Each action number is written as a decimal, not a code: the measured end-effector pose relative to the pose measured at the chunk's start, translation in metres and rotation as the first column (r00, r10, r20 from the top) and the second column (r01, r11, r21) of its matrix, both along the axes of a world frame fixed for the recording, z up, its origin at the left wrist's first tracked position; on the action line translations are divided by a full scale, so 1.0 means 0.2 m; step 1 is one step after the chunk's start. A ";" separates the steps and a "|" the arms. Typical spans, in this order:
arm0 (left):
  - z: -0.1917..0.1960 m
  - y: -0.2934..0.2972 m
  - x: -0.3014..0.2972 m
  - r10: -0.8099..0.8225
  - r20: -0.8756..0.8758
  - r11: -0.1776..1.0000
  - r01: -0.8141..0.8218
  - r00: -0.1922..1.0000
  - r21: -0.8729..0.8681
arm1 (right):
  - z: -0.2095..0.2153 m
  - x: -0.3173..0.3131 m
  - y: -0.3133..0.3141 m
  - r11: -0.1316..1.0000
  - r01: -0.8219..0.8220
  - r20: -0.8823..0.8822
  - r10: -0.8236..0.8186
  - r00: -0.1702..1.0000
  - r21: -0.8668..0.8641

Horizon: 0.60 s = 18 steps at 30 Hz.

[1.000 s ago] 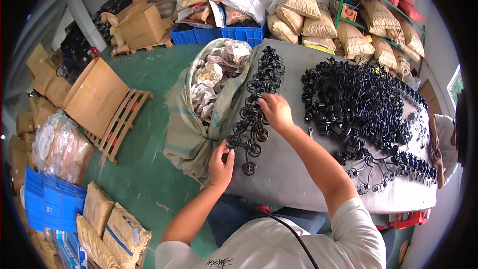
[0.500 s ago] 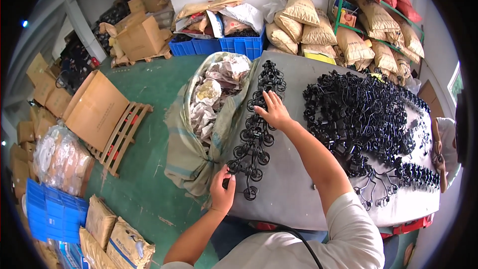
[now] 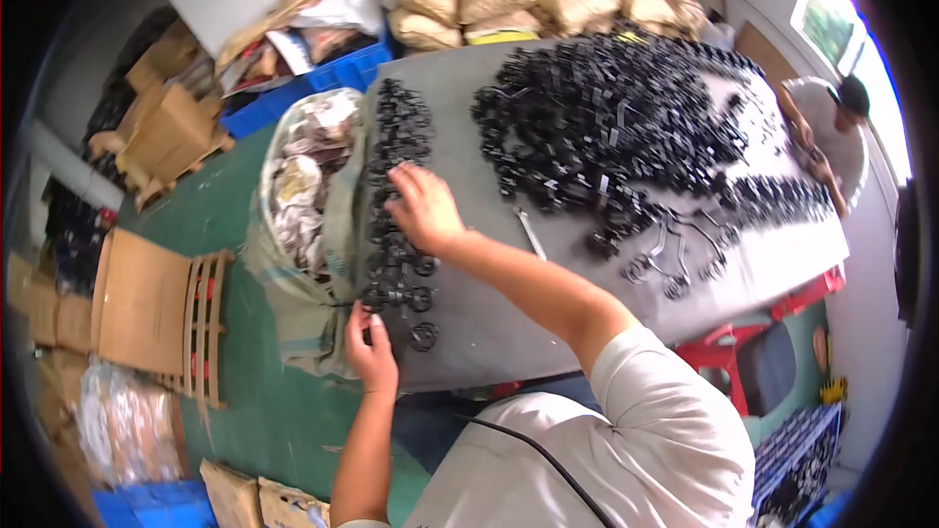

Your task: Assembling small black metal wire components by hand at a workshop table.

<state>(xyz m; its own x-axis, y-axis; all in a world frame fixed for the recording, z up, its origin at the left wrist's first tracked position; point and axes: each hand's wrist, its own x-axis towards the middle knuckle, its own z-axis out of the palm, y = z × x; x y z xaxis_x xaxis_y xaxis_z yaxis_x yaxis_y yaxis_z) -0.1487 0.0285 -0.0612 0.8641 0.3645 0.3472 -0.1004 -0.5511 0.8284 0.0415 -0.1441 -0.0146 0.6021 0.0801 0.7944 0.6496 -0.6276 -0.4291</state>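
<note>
A long row of black curled-wire parts with round loops [image 3: 401, 117] runs along the left edge of the grey-covered table [image 3: 489, 323]. My right hand [image 3: 428, 210] lies over the middle of this row, its fingers spread and touching the parts. At the row's near end, my left hand [image 3: 372, 350] is curled round a black part, only a dark bit of which shows between thumb and fingers. One looped part [image 3: 423, 336] lies just right of that hand. A large tangled heap of similar black parts [image 3: 606, 117] covers the table's far middle.
A silver wrench-like tool [image 3: 530, 235] lies before the heap. An open woven sack [image 3: 269, 235] with crumpled wrapping stands against the table's left side. Another person [image 3: 831, 127] handles something at the right end. Red stools [image 3: 714, 357] stand under the near right edge.
The view has swung to the right, bringing the wrench-like tool and the other person into fuller sight. Both my hands stay at the row, the right one still spread over it.
</note>
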 end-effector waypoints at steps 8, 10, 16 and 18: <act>-0.02 -0.06 -0.01 -0.081 0.033 0.997 0.081 0.996 -0.012 | 0.04 -0.87 -0.76 0.990 -0.070 -0.011 0.069 0.998 -0.123; 0.00 -0.12 -0.05 -0.082 0.136 0.991 0.065 0.987 0.120 | 0.03 -0.99 -1.11 0.963 0.239 -0.014 -0.243 0.970 -0.125; 0.36 -0.20 -0.04 -0.154 0.163 0.785 0.020 0.975 0.619 | -0.05 -1.18 -1.69 0.754 0.605 -0.412 -0.651 0.637 -0.257; 0.37 -0.31 0.05 -0.175 0.104 0.755 0.066 0.979 0.652 | -0.15 -1.29 -1.88 0.841 0.541 -0.672 -0.411 0.616 -0.019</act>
<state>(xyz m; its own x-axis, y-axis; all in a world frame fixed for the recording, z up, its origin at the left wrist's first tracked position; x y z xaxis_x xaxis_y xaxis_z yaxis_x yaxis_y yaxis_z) -0.1395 -0.0335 0.0135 0.8032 -0.0956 0.5880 -0.2943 -0.9218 0.2522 -0.2175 -0.5203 -0.0445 0.8692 -0.4597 0.1822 -0.1849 -0.6439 -0.7425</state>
